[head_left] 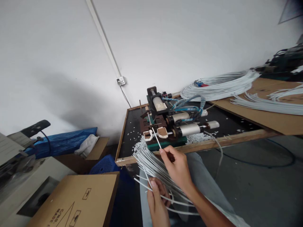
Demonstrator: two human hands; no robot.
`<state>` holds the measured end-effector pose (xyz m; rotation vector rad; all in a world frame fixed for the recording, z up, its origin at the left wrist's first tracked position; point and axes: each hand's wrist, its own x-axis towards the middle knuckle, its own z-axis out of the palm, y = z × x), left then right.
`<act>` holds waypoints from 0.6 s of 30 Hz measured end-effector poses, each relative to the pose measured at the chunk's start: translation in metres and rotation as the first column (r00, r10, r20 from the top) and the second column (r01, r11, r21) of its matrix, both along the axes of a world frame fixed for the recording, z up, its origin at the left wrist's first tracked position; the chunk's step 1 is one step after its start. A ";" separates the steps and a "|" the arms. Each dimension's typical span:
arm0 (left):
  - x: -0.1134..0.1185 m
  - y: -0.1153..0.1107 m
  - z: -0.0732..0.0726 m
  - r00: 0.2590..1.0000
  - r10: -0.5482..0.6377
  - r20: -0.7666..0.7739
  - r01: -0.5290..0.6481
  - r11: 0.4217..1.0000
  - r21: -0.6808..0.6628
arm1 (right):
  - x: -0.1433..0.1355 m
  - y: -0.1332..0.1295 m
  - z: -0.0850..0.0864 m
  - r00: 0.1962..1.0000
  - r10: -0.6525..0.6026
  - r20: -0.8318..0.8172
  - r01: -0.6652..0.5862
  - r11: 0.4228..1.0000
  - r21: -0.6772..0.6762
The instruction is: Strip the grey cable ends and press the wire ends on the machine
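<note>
My right hand (pixel 178 167) pinches a thin white cable (pixel 156 138) between thumb and fingers. The tip of that cable reaches up to the jaws (pixel 153 121) of a small pneumatic machine; whether it touches them I cannot tell. Below, my left hand (pixel 156 200) is closed around a few more white cables (pixel 143 183), their ends sticking out to the left. A thick bundle of white cables (pixel 150 162) lies across my lap under both hands, fanning out at the table edge. The machine has silver air cylinders (pixel 189 129) and blue hoses (pixel 189 105).
Small white offcuts (pixel 197 138) litter the black tabletop (pixel 131 126), which has a wooden rim (pixel 205 146). Coiled white cables (pixel 220 86) lie at the back right, beside a cardboard sheet (pixel 262 107). A cardboard box (pixel 80 198) and a blue basket (pixel 104 164) stand at left.
</note>
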<state>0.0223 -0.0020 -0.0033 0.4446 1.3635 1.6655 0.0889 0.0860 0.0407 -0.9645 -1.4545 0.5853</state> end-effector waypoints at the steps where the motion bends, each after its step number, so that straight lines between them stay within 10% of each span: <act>1: 0.001 0.000 -0.002 1.000 0.018 0.020 -0.017 0.999 -0.028 | 0.000 0.000 0.000 1.000 -0.004 0.009 0.004 1.000 -0.004; 18: 0.006 0.002 0.003 0.993 -0.086 0.075 0.073 0.984 0.161 | -0.004 0.021 -0.002 0.995 -0.032 0.093 0.033 0.999 -0.006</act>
